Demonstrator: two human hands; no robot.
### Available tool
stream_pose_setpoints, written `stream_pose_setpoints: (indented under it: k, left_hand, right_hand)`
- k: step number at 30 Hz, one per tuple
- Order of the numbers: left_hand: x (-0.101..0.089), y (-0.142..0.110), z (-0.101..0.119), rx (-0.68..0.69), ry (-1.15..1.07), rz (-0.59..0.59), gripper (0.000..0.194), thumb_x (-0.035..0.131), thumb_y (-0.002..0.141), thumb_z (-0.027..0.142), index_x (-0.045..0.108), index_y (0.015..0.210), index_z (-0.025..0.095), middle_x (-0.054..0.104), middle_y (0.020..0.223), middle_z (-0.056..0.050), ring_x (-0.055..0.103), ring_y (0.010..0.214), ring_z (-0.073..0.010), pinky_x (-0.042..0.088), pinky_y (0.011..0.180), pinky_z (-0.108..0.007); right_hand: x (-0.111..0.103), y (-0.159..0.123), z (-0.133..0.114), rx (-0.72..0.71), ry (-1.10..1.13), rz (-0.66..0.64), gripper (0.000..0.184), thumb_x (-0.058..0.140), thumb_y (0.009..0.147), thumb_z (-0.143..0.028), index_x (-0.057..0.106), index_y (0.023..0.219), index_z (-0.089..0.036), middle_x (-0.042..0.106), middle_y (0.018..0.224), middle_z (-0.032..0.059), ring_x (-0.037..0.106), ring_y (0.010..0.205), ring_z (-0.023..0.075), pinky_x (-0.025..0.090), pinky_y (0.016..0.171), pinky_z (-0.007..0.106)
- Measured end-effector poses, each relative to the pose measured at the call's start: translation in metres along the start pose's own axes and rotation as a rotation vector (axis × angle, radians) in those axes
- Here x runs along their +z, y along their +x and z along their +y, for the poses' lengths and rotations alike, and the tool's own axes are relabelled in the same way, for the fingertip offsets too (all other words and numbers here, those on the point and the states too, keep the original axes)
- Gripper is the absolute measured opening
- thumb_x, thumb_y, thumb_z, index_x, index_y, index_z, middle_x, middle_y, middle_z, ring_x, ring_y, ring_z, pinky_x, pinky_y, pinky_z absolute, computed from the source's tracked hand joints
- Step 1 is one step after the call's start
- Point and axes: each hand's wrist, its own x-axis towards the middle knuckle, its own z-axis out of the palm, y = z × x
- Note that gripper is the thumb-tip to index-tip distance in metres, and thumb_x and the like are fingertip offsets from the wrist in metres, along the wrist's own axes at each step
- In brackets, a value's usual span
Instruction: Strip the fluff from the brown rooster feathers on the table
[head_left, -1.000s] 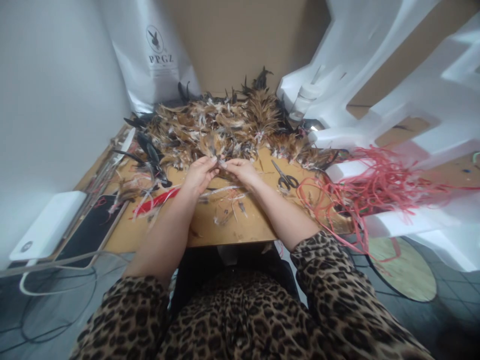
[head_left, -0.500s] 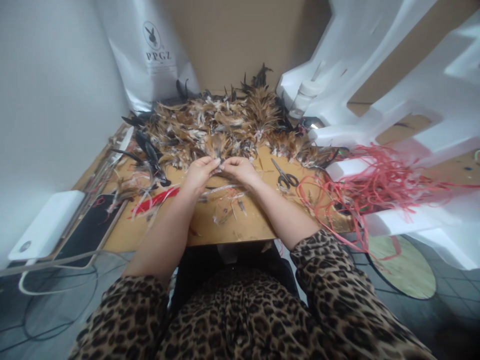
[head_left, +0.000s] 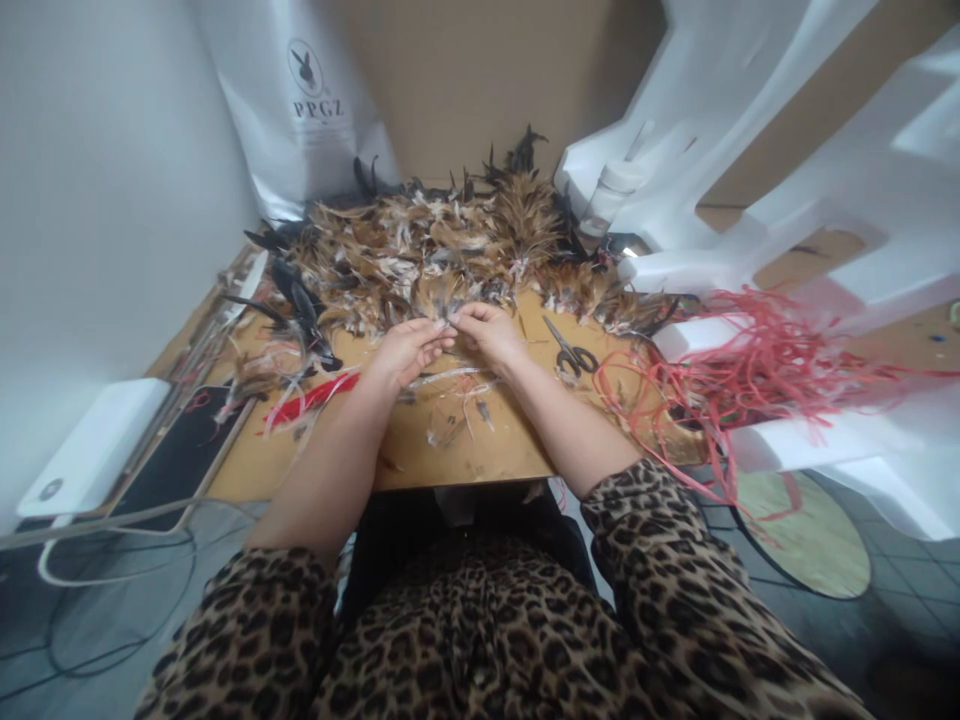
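A big heap of brown, white and black feathers (head_left: 435,250) covers the far half of a small wooden table (head_left: 480,455). My left hand (head_left: 405,350) and my right hand (head_left: 487,335) meet at the heap's near edge. Both pinch a small bunch of feathers (head_left: 448,312) between their fingertips. Leopard-print sleeves cover my upper arms.
Black scissors (head_left: 571,352) lie just right of my right hand. A tangle of red cord (head_left: 742,370) spreads over white foam pieces (head_left: 825,220) on the right. A red feather (head_left: 311,400), a dark tablet (head_left: 176,465) and a white device (head_left: 90,445) lie at left. A white bag (head_left: 300,100) leans behind.
Both hands have shifted a little; the right hand moved slightly toward the heap and the left hand dropped a little lower. They still pinch the small bunch of feathers.
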Motion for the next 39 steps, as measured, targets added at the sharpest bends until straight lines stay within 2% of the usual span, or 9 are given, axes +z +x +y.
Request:
stream_pose_setpoints:
  k: [8, 19, 26, 28, 30, 33, 34, 36, 39]
  left_hand:
    - [-0.003, 0.002, -0.003, 0.025, 0.075, -0.013, 0.012, 0.072, 0.064, 0.017, 0.064, 0.068, 0.008, 0.066, 0.065, -0.007, 0.058, 0.052, -0.0057, 0.042, 0.045, -0.012]
    - [0.001, 0.001, -0.004, 0.108, 0.227, 0.01, 0.02, 0.076, 0.059, 0.024, 0.066, 0.066, 0.008, 0.065, 0.062, -0.006, 0.055, 0.048, -0.0046, 0.042, 0.048, -0.014]
    - [-0.002, 0.0, -0.003, 0.124, 0.29, 0.019, 0.019, 0.075, 0.061, 0.025, 0.066, 0.065, 0.008, 0.064, 0.06, -0.005, 0.053, 0.047, -0.0043, 0.04, 0.046, -0.014]
    - [-0.003, 0.0, -0.001, 0.149, 0.277, 0.039, 0.019, 0.073, 0.062, 0.025, 0.066, 0.066, 0.008, 0.064, 0.06, -0.005, 0.054, 0.048, -0.0042, 0.04, 0.046, -0.014]
    - [-0.004, 0.0, 0.002, 0.175, 0.222, 0.07, 0.018, 0.073, 0.063, 0.024, 0.065, 0.067, 0.008, 0.065, 0.063, -0.005, 0.055, 0.049, -0.0043, 0.04, 0.047, -0.014]
    - [-0.006, 0.001, 0.006, 0.203, 0.118, 0.119, 0.016, 0.072, 0.063, 0.022, 0.064, 0.068, 0.008, 0.066, 0.067, -0.006, 0.057, 0.052, -0.0047, 0.041, 0.048, -0.013]
    - [-0.007, 0.002, 0.007, 0.207, 0.093, 0.13, 0.016, 0.072, 0.064, 0.021, 0.064, 0.068, 0.008, 0.067, 0.067, -0.006, 0.057, 0.053, -0.0048, 0.041, 0.048, -0.013]
    - [-0.009, 0.003, 0.007, 0.208, 0.062, 0.147, 0.016, 0.072, 0.064, 0.021, 0.064, 0.068, 0.008, 0.067, 0.068, -0.006, 0.058, 0.054, -0.0049, 0.041, 0.047, -0.013]
    - [-0.011, 0.005, 0.007, 0.203, 0.036, 0.156, 0.015, 0.072, 0.065, 0.02, 0.063, 0.068, 0.008, 0.066, 0.068, -0.006, 0.058, 0.053, -0.0051, 0.041, 0.047, -0.012]
  right_hand:
    - [0.0, 0.0, 0.0, -0.121, -0.151, 0.02, 0.024, 0.069, 0.058, -0.035, 0.058, 0.064, -0.015, 0.057, 0.062, -0.0028, 0.046, 0.058, 0.0067, 0.036, 0.057, 0.02]
    - [0.001, -0.001, 0.001, -0.058, -0.096, 0.055, 0.03, 0.069, 0.056, -0.04, 0.051, 0.062, -0.017, 0.048, 0.051, -0.0061, 0.038, 0.048, 0.0053, 0.028, 0.046, 0.018]
    - [0.0, -0.001, 0.001, -0.026, -0.071, 0.0, 0.03, 0.071, 0.056, -0.041, 0.056, 0.064, -0.017, 0.048, 0.047, -0.0061, 0.039, 0.043, 0.0051, 0.027, 0.043, 0.019]
    - [-0.009, 0.004, -0.005, -0.029, -0.095, 0.042, 0.03, 0.07, 0.057, -0.041, 0.061, 0.071, -0.016, 0.051, 0.05, -0.0053, 0.04, 0.044, 0.0053, 0.028, 0.043, 0.019]
    - [-0.025, 0.011, -0.013, -0.087, -0.105, 0.156, 0.03, 0.069, 0.059, -0.04, 0.063, 0.076, -0.016, 0.052, 0.053, -0.0051, 0.04, 0.044, 0.0053, 0.029, 0.044, 0.019]
    - [-0.055, 0.02, -0.025, -0.218, -0.214, 0.331, 0.024, 0.066, 0.061, -0.034, 0.064, 0.073, -0.014, 0.054, 0.055, -0.0041, 0.04, 0.047, 0.005, 0.033, 0.049, 0.02]
    - [-0.065, 0.022, -0.027, -0.238, -0.294, 0.354, 0.021, 0.065, 0.061, -0.031, 0.064, 0.072, -0.013, 0.057, 0.058, -0.0028, 0.043, 0.049, 0.0056, 0.036, 0.052, 0.02]
    - [-0.079, 0.024, -0.03, -0.23, -0.496, 0.332, 0.018, 0.063, 0.061, -0.028, 0.065, 0.068, -0.011, 0.06, 0.062, -0.0005, 0.047, 0.054, 0.0075, 0.038, 0.058, 0.022]
    - [-0.088, 0.024, -0.027, -0.213, -0.857, 0.252, 0.015, 0.059, 0.064, -0.025, 0.066, 0.066, -0.011, 0.061, 0.062, 0.0016, 0.051, 0.059, 0.0104, 0.039, 0.061, 0.023]
